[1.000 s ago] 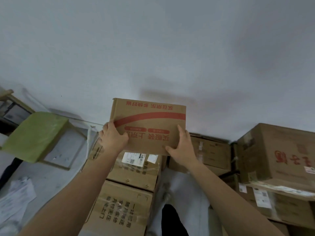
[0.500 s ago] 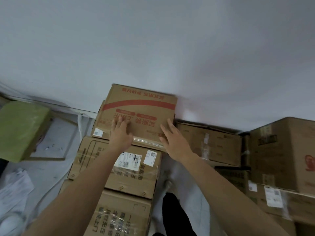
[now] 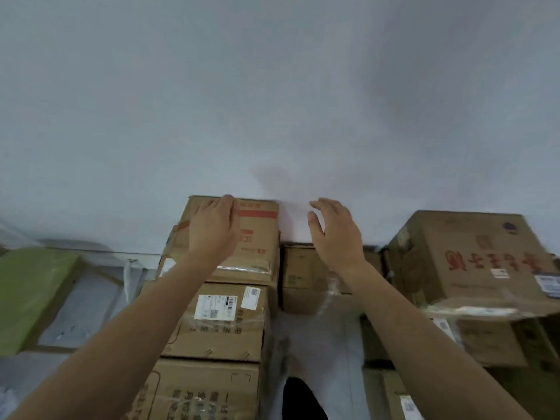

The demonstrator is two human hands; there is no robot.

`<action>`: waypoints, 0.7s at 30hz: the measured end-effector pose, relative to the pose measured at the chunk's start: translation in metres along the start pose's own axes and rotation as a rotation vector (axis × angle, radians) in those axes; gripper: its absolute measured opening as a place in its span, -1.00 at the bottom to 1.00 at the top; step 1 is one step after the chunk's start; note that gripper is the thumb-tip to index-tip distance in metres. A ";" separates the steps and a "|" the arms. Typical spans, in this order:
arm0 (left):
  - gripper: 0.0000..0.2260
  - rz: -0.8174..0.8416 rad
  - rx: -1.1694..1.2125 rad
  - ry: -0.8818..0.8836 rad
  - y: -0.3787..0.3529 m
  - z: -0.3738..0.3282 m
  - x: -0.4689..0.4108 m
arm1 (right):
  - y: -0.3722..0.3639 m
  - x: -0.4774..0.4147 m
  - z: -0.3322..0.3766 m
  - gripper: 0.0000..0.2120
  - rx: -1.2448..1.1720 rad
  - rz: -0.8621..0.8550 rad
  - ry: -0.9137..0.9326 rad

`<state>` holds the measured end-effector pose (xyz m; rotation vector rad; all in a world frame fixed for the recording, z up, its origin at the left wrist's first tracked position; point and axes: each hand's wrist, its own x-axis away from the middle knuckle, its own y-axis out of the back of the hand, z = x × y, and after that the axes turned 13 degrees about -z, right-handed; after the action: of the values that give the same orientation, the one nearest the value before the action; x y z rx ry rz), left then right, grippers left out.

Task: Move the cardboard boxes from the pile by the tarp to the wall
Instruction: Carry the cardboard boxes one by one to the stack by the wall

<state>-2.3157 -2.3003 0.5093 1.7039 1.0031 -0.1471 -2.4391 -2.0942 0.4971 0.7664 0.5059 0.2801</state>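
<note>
Against the plain white wall (image 3: pixel 272 86) we now see the brown red-striped cardboard box (image 3: pixel 257 237), lifted a second ago, set atop the stacked cartons, our left hand (image 3: pixel 212 234) flat on it, fingers spread, our right hand (image 3: pixel 336 234) off and open, so this box looks delivered.

Top box (image 3: pixel 257 234) sits on the stack, back edge against the wall (image 3: pixel 272 101). Under it the labelled box (image 3: pixel 224 319), and another box (image 3: pixel 206 389) below that. Left hand (image 3: pixel 213 230) lies flat on the top box; right hand (image 3: pixel 335 233) hangs off to its right, apart from it, over a low box (image 3: pixel 303 277). Further right, a big box (image 3: pixel 472 262) tops its own stack. Far left, a slab (image 3: pixel 33 292) lies near the wall.
</note>
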 end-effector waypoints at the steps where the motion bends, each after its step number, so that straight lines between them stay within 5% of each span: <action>1: -0.68 -0.029 0.079 -0.043 0.007 -0.028 0.009 | 0.034 0.023 -0.006 -0.68 0.026 -0.067 -0.003; 12: -0.67 -0.004 0.691 -0.367 0.048 -0.345 0.111 | 0.327 0.215 -0.065 -0.72 0.314 -0.638 -0.179; 21: -0.61 0.119 0.937 -0.686 0.100 -0.614 0.276 | 0.538 0.424 -0.150 -0.64 0.422 -0.976 -0.559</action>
<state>-2.3032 -1.6395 0.6710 2.2687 0.2901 -1.1833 -2.1918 -1.4566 0.6516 0.8714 0.3526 -0.9524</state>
